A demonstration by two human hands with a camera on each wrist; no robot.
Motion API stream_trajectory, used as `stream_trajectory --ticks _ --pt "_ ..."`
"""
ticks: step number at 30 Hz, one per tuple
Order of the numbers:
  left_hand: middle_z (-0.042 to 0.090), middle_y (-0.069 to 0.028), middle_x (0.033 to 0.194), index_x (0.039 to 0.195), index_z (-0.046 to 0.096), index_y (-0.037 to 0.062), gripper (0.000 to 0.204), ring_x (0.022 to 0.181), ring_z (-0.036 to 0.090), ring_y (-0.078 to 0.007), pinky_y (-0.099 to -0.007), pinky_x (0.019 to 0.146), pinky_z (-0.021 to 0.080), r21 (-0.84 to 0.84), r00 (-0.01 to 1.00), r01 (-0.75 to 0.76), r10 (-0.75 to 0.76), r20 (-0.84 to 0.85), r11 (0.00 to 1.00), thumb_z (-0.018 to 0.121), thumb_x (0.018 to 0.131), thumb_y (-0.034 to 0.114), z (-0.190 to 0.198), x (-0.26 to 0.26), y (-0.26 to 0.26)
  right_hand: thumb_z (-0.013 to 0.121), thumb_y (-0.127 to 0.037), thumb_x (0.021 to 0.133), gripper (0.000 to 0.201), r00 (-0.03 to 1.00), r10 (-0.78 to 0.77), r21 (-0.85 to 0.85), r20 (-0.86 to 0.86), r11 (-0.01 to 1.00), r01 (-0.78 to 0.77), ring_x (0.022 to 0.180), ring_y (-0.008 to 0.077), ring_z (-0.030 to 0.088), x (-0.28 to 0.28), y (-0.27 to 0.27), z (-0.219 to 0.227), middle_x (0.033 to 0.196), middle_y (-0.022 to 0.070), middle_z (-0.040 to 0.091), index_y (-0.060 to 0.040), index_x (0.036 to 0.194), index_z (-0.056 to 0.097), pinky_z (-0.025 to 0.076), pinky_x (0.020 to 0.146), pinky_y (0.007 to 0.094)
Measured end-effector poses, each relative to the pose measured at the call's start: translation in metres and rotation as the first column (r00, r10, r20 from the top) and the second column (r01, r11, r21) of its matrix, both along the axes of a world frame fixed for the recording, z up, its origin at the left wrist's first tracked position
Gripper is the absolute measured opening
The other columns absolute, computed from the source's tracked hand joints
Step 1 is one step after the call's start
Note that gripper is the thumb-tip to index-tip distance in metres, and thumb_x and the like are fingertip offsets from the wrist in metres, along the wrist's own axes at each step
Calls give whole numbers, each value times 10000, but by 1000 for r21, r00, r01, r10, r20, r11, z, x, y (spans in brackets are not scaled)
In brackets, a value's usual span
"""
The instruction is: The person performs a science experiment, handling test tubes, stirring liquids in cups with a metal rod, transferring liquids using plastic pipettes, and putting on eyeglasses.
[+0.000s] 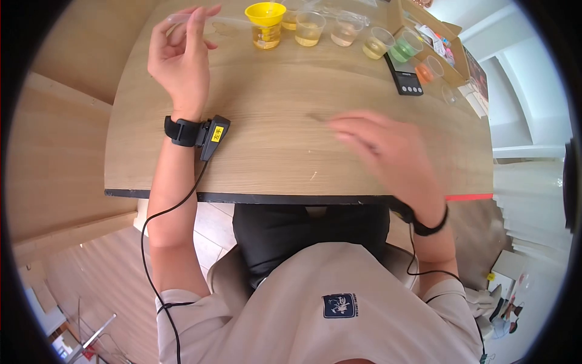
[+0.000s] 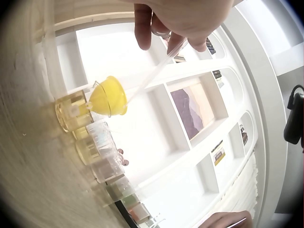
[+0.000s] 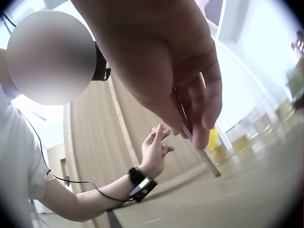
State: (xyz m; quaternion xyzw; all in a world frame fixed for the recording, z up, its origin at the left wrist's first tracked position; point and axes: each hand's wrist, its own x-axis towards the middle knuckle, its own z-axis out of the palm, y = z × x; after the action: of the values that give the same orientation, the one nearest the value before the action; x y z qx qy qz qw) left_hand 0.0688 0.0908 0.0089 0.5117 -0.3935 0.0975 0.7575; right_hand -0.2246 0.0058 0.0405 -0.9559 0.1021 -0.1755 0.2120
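Observation:
My left hand (image 1: pixel 182 64), raised over the far left of the table, pinches a clear plastic dropper (image 2: pixel 154 73) between thumb and fingers. Its thin stem points toward a yellow funnel (image 1: pixel 265 13). That funnel sits in the mouth of a clear vessel (image 1: pixel 267 40) of amber liquid. Above the middle right of the table, my right hand (image 1: pixel 391 148) is blurred by motion. It grips a thin metal stick (image 3: pixel 207 162), whose end sticks out past the fingertips, low over the tabletop. The stick's upper part is hidden in the palm.
Clear cups of yellowish (image 1: pixel 309 30), pinkish (image 1: pixel 345 31), green (image 1: pixel 405 48) and orange (image 1: pixel 428 70) liquid line the table's back. A black digital scale (image 1: pixel 407 84) lies by the green cup. Behind it stands a cardboard box (image 1: pixel 456 71) of small items.

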Motion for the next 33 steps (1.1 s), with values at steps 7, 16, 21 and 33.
stream_trajectory --ticks 7,16,21,33 --pt "753 -216 957 1071 565 -31 188 513 545 -22 -222 504 491 -23 1000 -10 10 5 1000 650 994 118 -2 3 0 637 -199 954 174 998 -60 139 8 989 58 825 317 667 25 -5 -12 1037 82 697 -68 1054 691 541 730 387" --pt "750 -227 970 1069 559 -22 195 490 513 -20 -209 492 472 -14 1000 -4 4 -8 1000 658 990 125 0 0 1 642 -138 954 148 890 -432 -20 -147 901 434 808 311 687 -52 -51 12 976 129 697 -28 1041 691 526 706 361" --pt "749 -231 976 1072 559 -24 175 465 479 -19 -212 499 482 1 1000 -25 25 1 1000 641 997 111 1 -2 0 658 -151 952 147 935 -245 17 -256 966 258 760 278 695 -40 -24 34 926 115 704 -43 1044 697 534 682 335" --pt "744 -226 1035 1068 559 -19 161 445 455 -29 -221 503 493 18 1000 10 -10 -4 1000 636 998 104 -1 4 3 692 -276 951 258 995 30 323 -91 946 1 666 155 672 85 -26 14 737 89 684 -21 979 711 505 632 279"
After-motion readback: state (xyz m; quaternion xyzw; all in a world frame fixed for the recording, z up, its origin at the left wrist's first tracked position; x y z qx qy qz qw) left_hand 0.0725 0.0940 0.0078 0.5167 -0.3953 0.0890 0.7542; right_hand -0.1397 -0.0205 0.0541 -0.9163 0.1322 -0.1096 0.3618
